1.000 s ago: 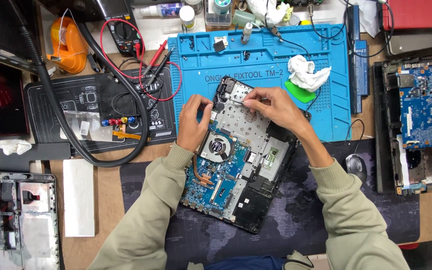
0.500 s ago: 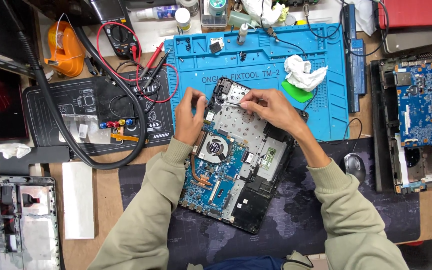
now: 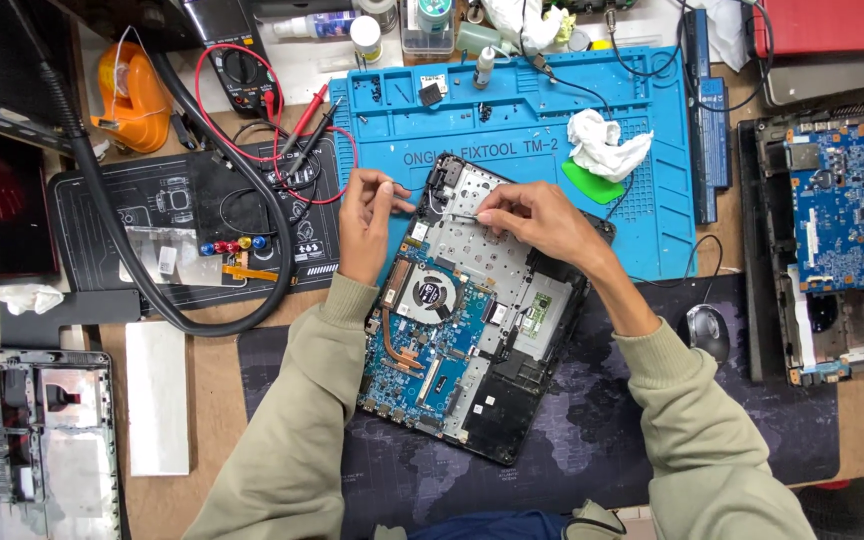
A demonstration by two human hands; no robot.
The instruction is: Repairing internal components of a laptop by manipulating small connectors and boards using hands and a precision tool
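An opened laptop lies tilted across a dark desk mat and a blue work mat; its blue circuit board, round fan and silver metal plate are bare. My left hand hovers at the laptop's upper left corner, with finger and thumb pinched on a thin wire that runs from the hinge area. My right hand rests over the silver plate and holds a thin metal tool whose tip points left. What the tip touches is too small to tell.
A crumpled white tissue and a green pick lie on the blue mat. A multimeter with red leads, a thick black hose and an orange tape holder are at left. Another stripped laptop sits right, beside a mouse.
My left hand has lifted off the laptop's left edge and moved up and a little left, its fingers now pinched. My right hand stays over the silver plate.
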